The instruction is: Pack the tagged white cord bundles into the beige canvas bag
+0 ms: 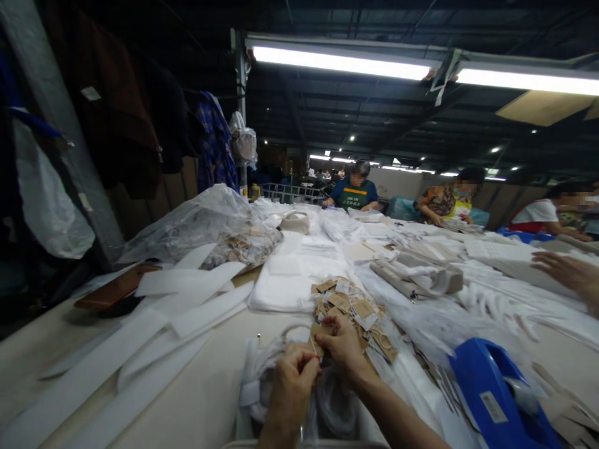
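Matt brown card is seen in the tag (317,335) and in the heap of tags (362,307). Clear, glossy, crinkled plastic film is noted on the large bag (201,209); a smoother, translucent film is seen on the stack of sleeves (287,268). The white strips (154,333) are recorded as smooth, matt, foam-like sheet. Hard blue plastic with a slight sheen is observed on the tape dispenser (482,380). The tabletop (187,386) is noted as smooth and matt, the checked garment (213,140) as soft cloth.
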Action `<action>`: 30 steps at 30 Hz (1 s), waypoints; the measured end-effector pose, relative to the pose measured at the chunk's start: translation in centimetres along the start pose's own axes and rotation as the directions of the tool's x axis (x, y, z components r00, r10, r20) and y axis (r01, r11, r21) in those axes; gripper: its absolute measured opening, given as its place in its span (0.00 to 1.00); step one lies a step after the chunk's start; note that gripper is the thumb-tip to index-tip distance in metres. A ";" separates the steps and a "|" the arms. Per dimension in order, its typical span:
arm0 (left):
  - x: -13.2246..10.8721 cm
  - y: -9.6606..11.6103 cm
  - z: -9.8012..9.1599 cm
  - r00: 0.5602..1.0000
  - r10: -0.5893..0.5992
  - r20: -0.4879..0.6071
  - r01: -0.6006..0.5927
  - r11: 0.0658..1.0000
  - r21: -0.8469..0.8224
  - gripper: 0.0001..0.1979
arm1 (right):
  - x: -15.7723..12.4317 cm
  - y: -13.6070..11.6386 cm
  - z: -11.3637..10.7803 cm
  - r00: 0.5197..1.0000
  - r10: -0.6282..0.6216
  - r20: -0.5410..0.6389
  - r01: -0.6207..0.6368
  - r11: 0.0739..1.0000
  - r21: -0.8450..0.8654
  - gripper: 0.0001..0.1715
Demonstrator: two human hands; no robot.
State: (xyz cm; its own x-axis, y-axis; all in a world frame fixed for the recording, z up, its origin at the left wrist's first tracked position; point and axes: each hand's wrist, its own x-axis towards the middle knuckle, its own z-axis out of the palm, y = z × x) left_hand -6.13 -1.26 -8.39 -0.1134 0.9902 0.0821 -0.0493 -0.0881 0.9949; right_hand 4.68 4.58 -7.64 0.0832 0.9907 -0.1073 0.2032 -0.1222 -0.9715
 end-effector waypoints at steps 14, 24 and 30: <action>0.1 1.1 -0.4 0.580 0.738 0.346 -0.522 0.010 0.853 0.13 | -1.8 -3.1 -1.3 0.944 0.148 0.294 -0.161 0.987 0.019 0.20; -1.4 0.5 -2.4 0.435 0.792 0.429 -0.603 -0.098 0.792 0.19 | 1.0 -2.2 -2.5 0.954 -0.248 0.168 0.298 0.841 -0.451 0.13; -4.0 0.4 -2.4 0.241 0.856 0.457 -0.606 -0.235 0.760 0.17 | 0.2 -1.5 -2.1 0.922 -0.322 0.217 0.387 0.716 -0.582 0.13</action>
State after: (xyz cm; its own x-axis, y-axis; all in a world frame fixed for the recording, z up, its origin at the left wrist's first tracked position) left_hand -8.11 -5.56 -8.51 0.3845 0.2131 0.8982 0.8342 -0.4970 -0.2392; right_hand 6.44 4.86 -5.75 -0.1999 0.9653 0.1680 0.7451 0.2612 -0.6137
